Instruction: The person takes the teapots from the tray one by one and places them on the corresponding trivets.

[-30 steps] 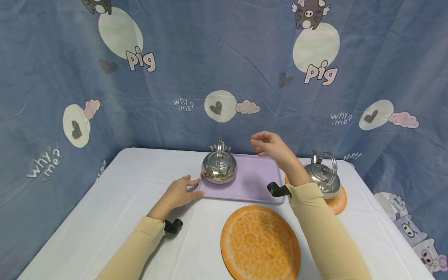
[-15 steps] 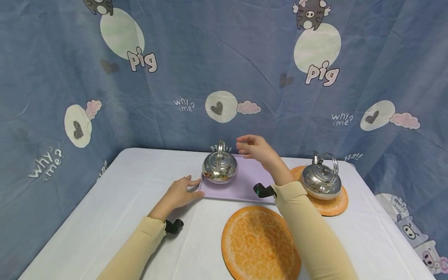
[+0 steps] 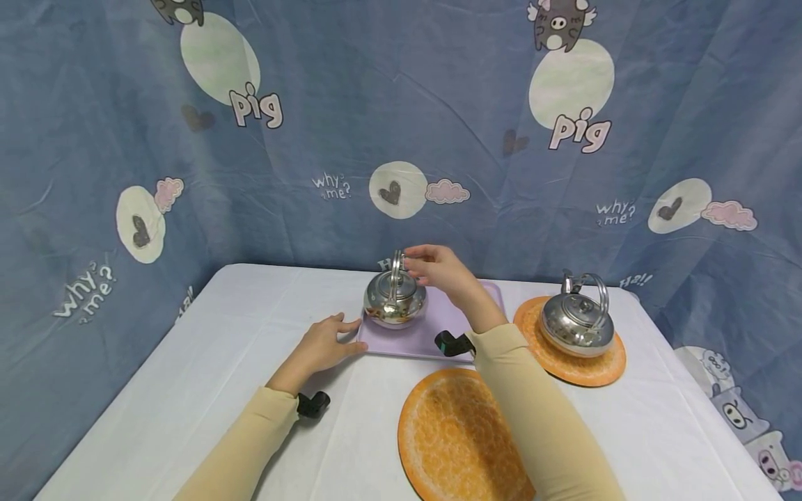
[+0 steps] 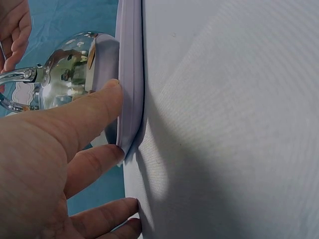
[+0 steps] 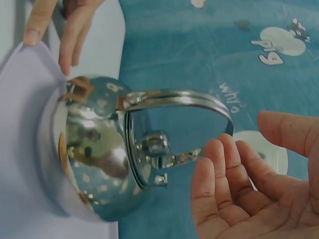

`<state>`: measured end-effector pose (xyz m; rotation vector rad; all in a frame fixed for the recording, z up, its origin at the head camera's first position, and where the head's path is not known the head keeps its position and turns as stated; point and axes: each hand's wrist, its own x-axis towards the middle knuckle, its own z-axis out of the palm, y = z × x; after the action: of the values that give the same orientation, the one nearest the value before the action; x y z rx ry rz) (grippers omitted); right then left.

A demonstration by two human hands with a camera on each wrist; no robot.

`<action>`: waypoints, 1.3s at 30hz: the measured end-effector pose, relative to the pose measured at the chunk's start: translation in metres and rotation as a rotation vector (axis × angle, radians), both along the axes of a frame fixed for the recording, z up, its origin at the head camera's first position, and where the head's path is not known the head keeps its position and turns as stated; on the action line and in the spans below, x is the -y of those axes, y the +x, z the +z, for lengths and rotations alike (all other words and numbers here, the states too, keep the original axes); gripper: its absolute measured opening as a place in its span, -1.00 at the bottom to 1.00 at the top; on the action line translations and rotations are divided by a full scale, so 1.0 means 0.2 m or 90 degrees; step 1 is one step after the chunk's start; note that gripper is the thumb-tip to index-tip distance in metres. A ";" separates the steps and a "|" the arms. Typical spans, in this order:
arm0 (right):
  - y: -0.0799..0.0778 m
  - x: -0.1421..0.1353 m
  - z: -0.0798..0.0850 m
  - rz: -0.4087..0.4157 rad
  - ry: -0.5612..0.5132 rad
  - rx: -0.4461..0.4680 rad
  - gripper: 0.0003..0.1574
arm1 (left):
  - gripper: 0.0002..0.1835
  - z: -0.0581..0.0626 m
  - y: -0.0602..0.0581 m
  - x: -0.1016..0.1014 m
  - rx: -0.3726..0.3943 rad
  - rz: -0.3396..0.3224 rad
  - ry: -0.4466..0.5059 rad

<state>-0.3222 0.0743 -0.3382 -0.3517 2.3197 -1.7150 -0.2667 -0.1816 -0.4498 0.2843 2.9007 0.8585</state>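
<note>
A shiny steel kettle (image 3: 393, 311) stands upright on the left part of a lilac tray (image 3: 441, 325), its arched handle (image 5: 182, 97) raised. My right hand (image 3: 441, 270) is beside that handle, fingers gently bent and thumb apart. In the right wrist view its fingertips (image 5: 224, 144) overlap the handle's far end; whether they touch it I cannot tell. At the tray's left edge, my left hand (image 3: 321, 346) rests with thumb (image 4: 107, 94) and index finger against the rim. The other fingers are spread beside it.
To the right, a second steel kettle (image 3: 576, 325) sits on a round orange-brown mat (image 3: 531, 327). Another, larger-looking round mat (image 3: 447, 431) lies in front, partly under the right forearm. A white cloth (image 3: 263, 306) covers the table; a blue printed curtain (image 3: 326, 139) hangs behind.
My right hand has moved left, from above the tray's right half to beside the handle of the kettle on the tray. My left hand has stayed at the tray's edge.
</note>
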 end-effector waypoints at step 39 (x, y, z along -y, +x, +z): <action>-0.03 0.16 -0.05 -0.026 -0.062 0.044 -0.58 | -0.31 -0.02 0.00 0.00 -0.010 0.009 0.000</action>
<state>-0.3288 0.0414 -0.3486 -0.2599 2.2147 -1.8338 -0.2670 -0.1820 -0.4539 0.2716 2.9202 0.8622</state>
